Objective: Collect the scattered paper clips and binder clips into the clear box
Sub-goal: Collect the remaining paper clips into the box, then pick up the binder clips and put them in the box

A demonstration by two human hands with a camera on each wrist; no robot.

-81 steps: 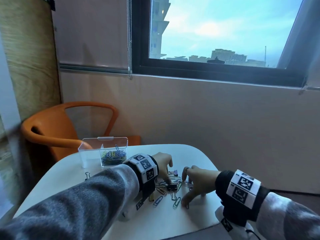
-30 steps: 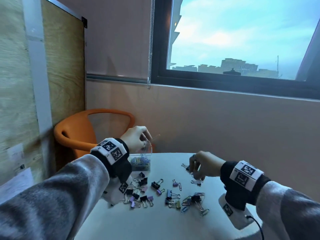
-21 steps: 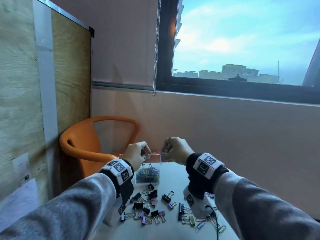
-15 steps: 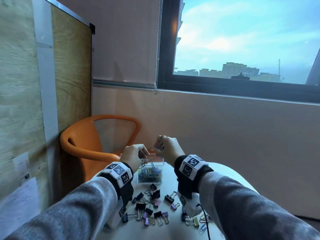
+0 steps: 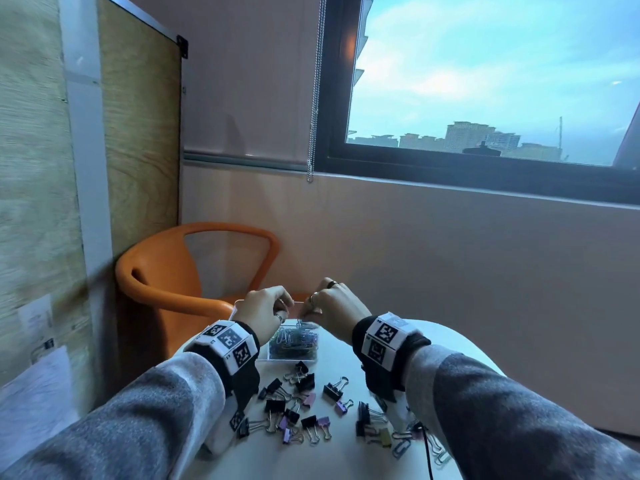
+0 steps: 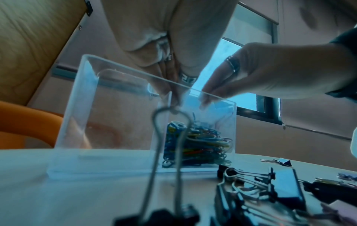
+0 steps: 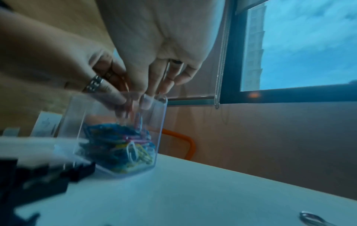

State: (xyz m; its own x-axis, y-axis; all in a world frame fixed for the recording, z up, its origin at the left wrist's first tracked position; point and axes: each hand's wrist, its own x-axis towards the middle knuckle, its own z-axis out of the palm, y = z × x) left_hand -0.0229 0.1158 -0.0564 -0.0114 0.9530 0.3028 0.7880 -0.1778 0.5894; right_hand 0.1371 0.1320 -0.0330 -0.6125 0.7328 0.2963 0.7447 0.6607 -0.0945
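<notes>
The clear box [image 5: 292, 344] stands toward the far side of the white table [image 5: 346, 455], one heap of coloured paper clips [image 5: 294, 341] filling its right compartment. In the head view both hands are over its open top: the left hand [image 5: 263, 308] and the right hand [image 5: 337, 311] each have the fingers bunched downward, tips close together. Whether either pinches a clip cannot be told from here. Binder clips [image 5: 304, 403], roughly fifteen in black, purple and one yellowish, lie scattered on the table nearer the person, with a few loose paper clips at the right. One orange chair [image 5: 173, 271] stands behind the table.

From the left wrist, the box [image 6: 77, 107] shows two compartments, the left one bare, the right holding the clips [image 6: 199, 145]. Fingertips of both hands dip just inside the rim. One black binder clip [image 6: 164, 168] stands blurred in the foreground.

From the right wrist, fingertips [image 7: 146, 100] point down into the box [image 7: 160, 130]; motion blur hides any grip.
</notes>
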